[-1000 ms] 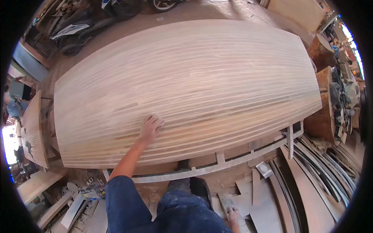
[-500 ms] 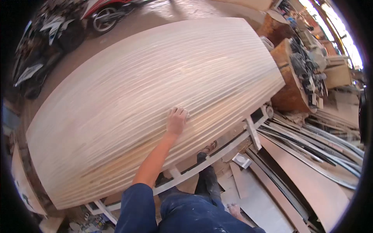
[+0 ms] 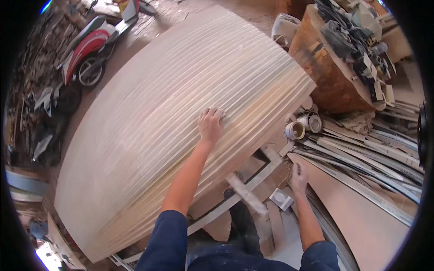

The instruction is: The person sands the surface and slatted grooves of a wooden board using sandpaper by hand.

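Observation:
A long, curved panel of pale narrow wooden strips (image 3: 172,113) lies across the view, dusty, with yellower strips near its lower edge. On its ribbed surface rests my left hand (image 3: 211,124), fingers bent and together round a small pale piece that I cannot make out. My right hand (image 3: 299,177) is off the panel, in the air beyond its near edge, above the stacked boards. Its fingers are curled in and nothing shows in them.
Opened cans (image 3: 295,130) stand by the panel's right end. A rusty brown block (image 3: 330,77) bears tools and bags. Long thin strips (image 3: 375,156) and a curved board (image 3: 348,203) lie at the right. A white box (image 3: 280,199) is near my legs. A red motorbike (image 3: 88,49) stands upper left.
The view has turned, so the panel slants more steeply. My left hand has moved along the strips towards the panel's right end. My right hand has risen from beside my body and reached forward.

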The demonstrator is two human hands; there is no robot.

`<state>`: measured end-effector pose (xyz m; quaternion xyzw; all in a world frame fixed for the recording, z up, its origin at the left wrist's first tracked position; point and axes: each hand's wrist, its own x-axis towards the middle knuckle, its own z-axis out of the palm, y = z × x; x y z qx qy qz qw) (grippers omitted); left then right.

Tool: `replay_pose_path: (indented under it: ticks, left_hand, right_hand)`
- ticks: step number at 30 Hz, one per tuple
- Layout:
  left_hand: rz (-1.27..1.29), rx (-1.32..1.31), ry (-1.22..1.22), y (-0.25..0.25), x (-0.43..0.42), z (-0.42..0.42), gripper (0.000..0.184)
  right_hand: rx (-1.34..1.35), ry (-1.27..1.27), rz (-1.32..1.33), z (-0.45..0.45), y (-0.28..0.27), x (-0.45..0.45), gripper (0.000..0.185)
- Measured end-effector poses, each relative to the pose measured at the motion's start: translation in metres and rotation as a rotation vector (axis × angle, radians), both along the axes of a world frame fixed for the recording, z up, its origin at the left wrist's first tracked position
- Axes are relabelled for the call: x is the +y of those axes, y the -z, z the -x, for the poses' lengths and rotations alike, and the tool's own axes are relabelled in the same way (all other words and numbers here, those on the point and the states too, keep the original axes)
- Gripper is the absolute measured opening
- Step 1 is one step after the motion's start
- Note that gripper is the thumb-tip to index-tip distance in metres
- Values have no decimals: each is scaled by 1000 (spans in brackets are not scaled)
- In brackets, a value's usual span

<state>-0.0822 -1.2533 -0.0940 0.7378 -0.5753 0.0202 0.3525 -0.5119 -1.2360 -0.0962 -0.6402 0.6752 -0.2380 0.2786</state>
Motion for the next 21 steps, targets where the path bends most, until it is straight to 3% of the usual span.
replay_pose_path:
  ticks: [1,3,5,7,9,12,16,18,21]
  left_hand:
    - [-10,10,-8,0,-30,11,13]
    - [-16,-2,9,0,-88,34,16]
    - [-27,22,1,2,-143,52,13]
    - [-11,4,23,2,-192,71,12]
    - [9,2,39,2,-243,91,11]
    - [48,-6,93,2,-315,116,10]
    - [51,-10,60,6,-395,149,12]
    - [63,-8,49,8,-416,158,12]
    - [13,31,19,7,-426,162,14]
  right_hand:
    - [17,-11,-83,-27,-19,-16,28]
    - [45,-228,44,-33,24,-38,29]
    - [70,-268,-253,-58,21,-44,32]
    - [190,-259,146,-82,55,-21,34]
    - [95,-301,-81,-79,43,-29,39]
    - [-29,-280,49,-78,48,-32,38]
    - [64,-278,118,-77,41,-37,37]
    - [-39,-267,3,-77,45,-37,36]
    - [-60,-246,117,-79,52,-36,37]
